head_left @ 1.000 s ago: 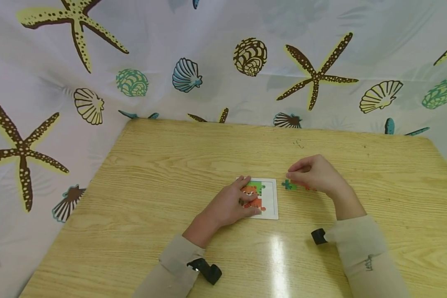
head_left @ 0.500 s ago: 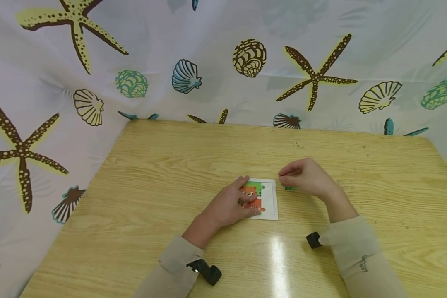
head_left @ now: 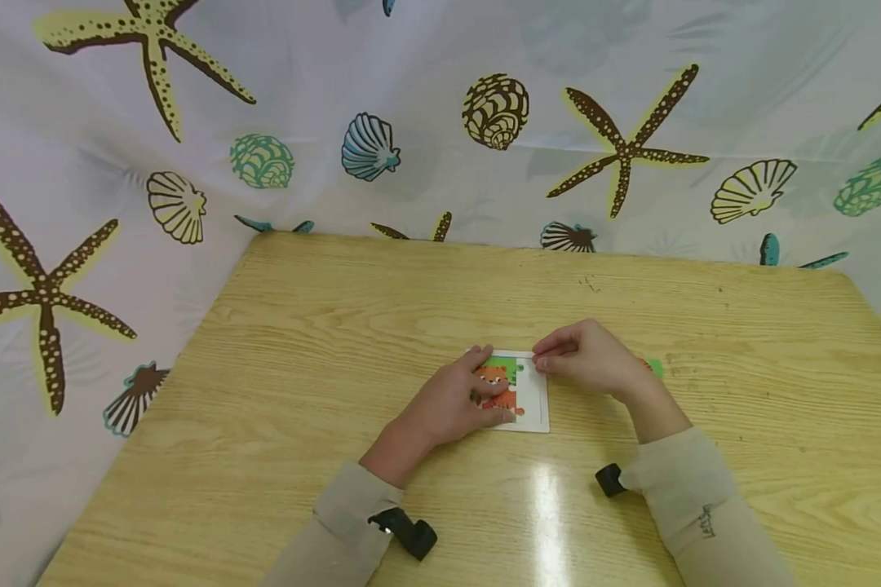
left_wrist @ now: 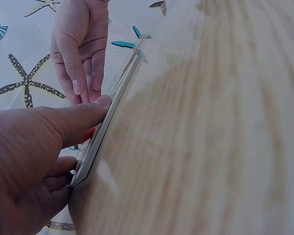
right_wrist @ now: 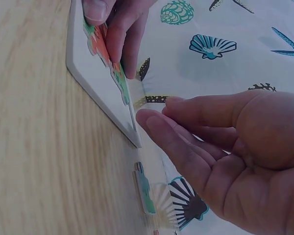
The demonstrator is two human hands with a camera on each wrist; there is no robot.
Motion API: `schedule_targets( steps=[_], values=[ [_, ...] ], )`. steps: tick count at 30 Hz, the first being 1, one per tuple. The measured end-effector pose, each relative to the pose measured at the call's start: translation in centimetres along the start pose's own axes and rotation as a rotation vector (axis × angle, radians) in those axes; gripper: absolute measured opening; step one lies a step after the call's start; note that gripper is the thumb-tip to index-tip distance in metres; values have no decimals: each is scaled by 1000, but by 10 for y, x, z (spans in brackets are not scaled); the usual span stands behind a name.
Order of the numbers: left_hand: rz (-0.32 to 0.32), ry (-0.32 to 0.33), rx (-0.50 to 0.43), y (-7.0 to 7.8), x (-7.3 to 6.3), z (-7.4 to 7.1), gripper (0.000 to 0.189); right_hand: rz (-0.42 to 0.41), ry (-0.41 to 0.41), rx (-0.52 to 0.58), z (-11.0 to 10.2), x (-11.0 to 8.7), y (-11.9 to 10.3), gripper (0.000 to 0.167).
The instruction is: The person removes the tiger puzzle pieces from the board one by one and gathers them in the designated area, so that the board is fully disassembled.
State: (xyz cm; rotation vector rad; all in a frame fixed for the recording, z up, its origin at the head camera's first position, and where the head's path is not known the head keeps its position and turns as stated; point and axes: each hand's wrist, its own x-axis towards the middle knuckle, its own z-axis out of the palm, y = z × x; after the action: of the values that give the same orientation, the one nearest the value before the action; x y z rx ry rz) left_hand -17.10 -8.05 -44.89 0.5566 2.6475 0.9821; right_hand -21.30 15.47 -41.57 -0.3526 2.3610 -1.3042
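A square white jigsaw board [head_left: 532, 408] lies flat on the table, its left part filled with an orange tiger picture [head_left: 493, 376] on green. My left hand [head_left: 455, 399] rests over the board's left side, fingers spread across it, covering part of the picture. At the board's upper right corner is my right hand [head_left: 591, 359], thumb and fingertips close together with nothing showing between them. In the right wrist view, a loose green puzzle piece [right_wrist: 144, 188] lies on the table just beyond the board's corner, below the right hand [right_wrist: 225, 152].
A green and orange puzzle piece [head_left: 655, 367] shows on the wood-grain table [head_left: 338, 326], just right of the right wrist. Behind the table hangs a white cloth [head_left: 440, 98] printed with starfish and shells. Each sleeve carries a black wrist camera mount [head_left: 414, 538].
My right hand has moved left and slightly down, from over the loose pieces to the board's upper right corner. My left hand has stayed on the board.
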Motion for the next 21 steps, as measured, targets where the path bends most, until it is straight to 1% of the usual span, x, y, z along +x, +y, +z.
schedule_targets(
  steps=[6, 9, 13, 18, 21],
  values=[
    [-5, 4, 3, 3, 0, 0, 51, -4, 3, 0, 3, 1, 3, 25],
    [-5, 7, 2, 3, 0, 0, 51, -9, 13, -25, 6, 4, 4, 25],
    [-2, 6, 5, 2, 1, -1, 51, 12, 19, -32, 10, 5, 3, 24],
    [6, 9, 8, 2, 1, 0, 50, 58, 4, 74, 14, 6, 0, 23],
    [6, 8, 5, 2, 1, 0, 50, 84, 3, 120, 15, 5, -2, 24]
  ],
)
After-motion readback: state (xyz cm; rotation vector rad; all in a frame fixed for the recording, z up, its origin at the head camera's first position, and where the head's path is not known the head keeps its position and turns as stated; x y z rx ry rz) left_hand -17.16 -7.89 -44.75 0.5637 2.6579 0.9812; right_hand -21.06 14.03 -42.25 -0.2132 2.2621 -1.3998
